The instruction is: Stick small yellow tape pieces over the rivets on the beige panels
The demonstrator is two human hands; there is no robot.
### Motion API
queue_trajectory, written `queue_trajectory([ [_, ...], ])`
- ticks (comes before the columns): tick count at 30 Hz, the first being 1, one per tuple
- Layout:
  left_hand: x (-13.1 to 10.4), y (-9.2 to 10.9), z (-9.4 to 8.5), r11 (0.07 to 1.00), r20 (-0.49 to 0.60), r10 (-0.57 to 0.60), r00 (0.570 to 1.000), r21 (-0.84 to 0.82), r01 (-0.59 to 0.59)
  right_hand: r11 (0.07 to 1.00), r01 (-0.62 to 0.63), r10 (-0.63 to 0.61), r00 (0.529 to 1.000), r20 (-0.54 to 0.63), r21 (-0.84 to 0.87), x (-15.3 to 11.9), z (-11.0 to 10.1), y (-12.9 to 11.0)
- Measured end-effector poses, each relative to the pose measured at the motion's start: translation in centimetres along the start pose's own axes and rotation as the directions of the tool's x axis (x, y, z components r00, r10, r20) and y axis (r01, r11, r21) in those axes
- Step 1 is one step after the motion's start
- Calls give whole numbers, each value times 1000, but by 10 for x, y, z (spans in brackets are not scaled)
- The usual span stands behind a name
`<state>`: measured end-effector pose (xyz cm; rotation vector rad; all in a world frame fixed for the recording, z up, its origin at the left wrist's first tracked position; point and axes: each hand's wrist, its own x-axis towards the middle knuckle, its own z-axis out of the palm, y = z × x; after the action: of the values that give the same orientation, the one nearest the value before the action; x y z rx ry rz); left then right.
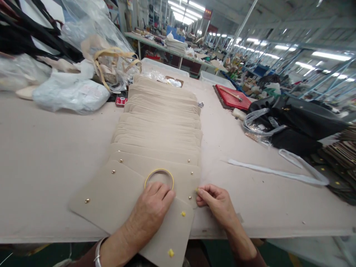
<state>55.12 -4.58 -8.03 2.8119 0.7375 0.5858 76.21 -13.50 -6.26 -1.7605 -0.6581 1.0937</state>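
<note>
My left hand (151, 207) grips a narrow roll of yellow tape (159, 170) and rests over the nearest beige panel (119, 196). Two small yellow tape bits (171, 253) stick to that panel's right part, and two metal studs (87, 201) show on its left. Just right of the panels, my right hand (215, 202) pinches a tiny piece of yellow tape (197, 190) between thumb and finger. Under and beyond my left hand, a long overlapping row of beige panels (158, 126) runs away from me. The nearer ones also carry metal studs.
Plastic bags (71, 91) and a loop of tan strap (104, 70) lie at the left back. On the right are a red slab (232, 97) with a hammer (230, 93), black bags (300, 122), a white strip (272, 171) and stacked dark panels (338, 174).
</note>
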Motion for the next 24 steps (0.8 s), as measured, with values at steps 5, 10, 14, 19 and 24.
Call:
queue_trajectory([
  [5, -3, 1, 1, 1000, 11, 25, 1000, -18, -25, 988, 13, 4, 994, 109, -154, -8, 1, 0],
  [10, -1, -1, 3, 1000, 38, 20, 999, -15, -20, 878, 179, -128, 981, 142, -444, -14, 8, 0],
  [14, -1, -1, 1, 1000, 47, 15, 999, -16, -14, 736, 292, -224, 957, 186, -611, -14, 14, -7],
  [19, -1, -2, -1, 999, 58, 16, 998, -42, -13, 612, 371, -283, 927, 244, -698, -11, 20, -15],
  [24, -2, -1, -1, 999, 34, 1, 999, -32, 0, 632, 322, -310, 939, 151, -705, -12, 18, -9],
])
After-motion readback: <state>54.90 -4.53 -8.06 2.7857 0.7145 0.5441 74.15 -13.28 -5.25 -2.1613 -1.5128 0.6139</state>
